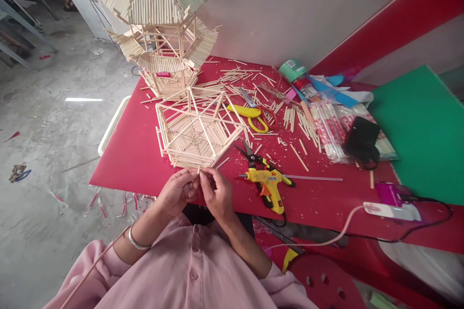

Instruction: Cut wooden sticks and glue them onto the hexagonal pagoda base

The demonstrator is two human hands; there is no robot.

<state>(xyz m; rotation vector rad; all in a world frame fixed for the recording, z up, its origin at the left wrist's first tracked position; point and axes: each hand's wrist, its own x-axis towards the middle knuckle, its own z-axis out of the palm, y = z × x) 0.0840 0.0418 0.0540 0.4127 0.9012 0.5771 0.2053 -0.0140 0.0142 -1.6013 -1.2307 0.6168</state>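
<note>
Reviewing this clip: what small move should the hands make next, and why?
The left hand and right hand pinch a short stick at the near edge of the hexagonal frame. The glue gun lies just right of them. Probably the right hand should let go and reach for the glue gun, to fix the stick on.

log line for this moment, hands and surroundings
left hand: pinches short stick | right hand: pinches same stick | where: near table edge, beside hexagonal stick frame | nearby: glue gun

The glue gun [270,186] lies right of the stick frame [197,130], tower [163,24] behind.
</note>
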